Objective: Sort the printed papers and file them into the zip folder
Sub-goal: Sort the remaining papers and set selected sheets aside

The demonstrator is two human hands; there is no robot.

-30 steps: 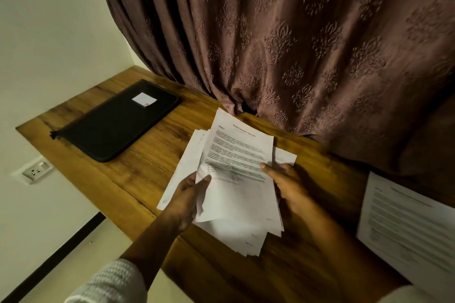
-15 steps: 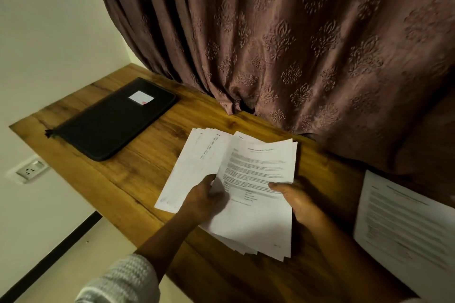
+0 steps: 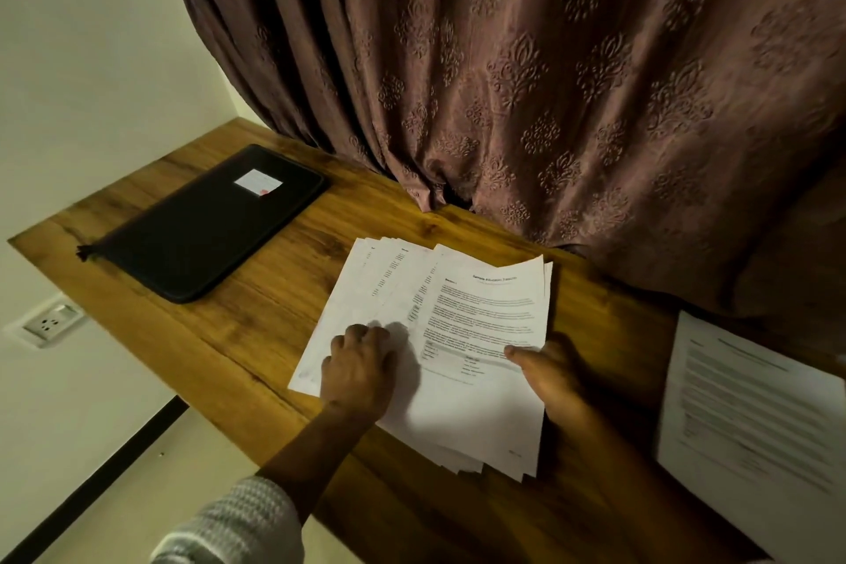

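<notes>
**A:** What's different from a second ago?

**B:** The papers (image 3: 480, 316) were lifted, with one sheet raised. Now they lie low on the worktop (image 3: 274, 298), fanned out toward 9 o'clock. I'd judge the sorting is still under way; nothing has been filed.

**A:** And the hands?

**B:** The right hand (image 3: 549, 373) pinches the top sheets at their 3 o'clock edge, thumb on top, its fingers hidden beneath. The left hand (image 3: 359, 369) sits knuckles-up on the fanned sheets with its fingers curled under; I cannot tell whether it grips or only presses.

**A:** The zip folder (image 3: 206, 224)?

**B:** It lies flat at 10 o'clock, well apart from the papers. Whether its zip is open is too dark to make out.

**A:** Anything else unclear?

**B:** Another sheet (image 3: 751, 403) at 3 o'clock is cut off by the frame, and its print is unreadable.
</notes>
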